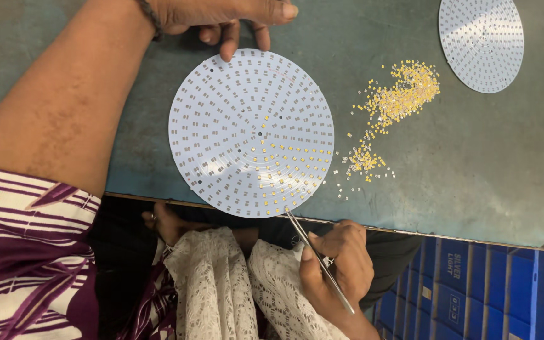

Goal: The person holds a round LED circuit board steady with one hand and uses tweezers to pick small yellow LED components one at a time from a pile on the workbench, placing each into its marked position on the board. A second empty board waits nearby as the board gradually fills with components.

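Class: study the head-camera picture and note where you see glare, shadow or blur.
Head view: soft glare on the round board near its lower left edge; faint shadow beneath the left hand on the table; the board, the chips and the tweezers in the right hand look sharp.

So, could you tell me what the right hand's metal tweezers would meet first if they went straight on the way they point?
The thin metal tweezers in the right hand would probably meet the near edge of the round white circuit board, where their tips already sit.
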{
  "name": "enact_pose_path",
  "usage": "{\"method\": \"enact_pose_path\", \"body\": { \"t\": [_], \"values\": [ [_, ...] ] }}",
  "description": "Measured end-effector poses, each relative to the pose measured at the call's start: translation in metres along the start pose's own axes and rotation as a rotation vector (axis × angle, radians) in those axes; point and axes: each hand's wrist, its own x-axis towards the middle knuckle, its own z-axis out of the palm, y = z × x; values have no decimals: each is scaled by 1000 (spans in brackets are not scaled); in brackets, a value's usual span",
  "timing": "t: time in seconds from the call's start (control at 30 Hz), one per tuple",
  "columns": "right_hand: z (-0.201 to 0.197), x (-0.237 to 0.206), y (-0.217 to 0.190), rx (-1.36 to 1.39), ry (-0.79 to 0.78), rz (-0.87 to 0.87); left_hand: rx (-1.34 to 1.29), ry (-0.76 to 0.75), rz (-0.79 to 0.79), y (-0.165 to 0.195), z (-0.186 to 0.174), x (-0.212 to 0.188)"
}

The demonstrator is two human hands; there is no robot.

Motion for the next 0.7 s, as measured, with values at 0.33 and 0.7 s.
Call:
{"method": "enact_pose_path", "body": {
  "t": [0.33,0.7],
  "values": [
    [-1,-11,5,104,41,88,76,8,-14,-2,-3,-2],
    [-25,7,-11,1257,170,655,-127,-100,2,-20,-15,-1]
  ]
}}
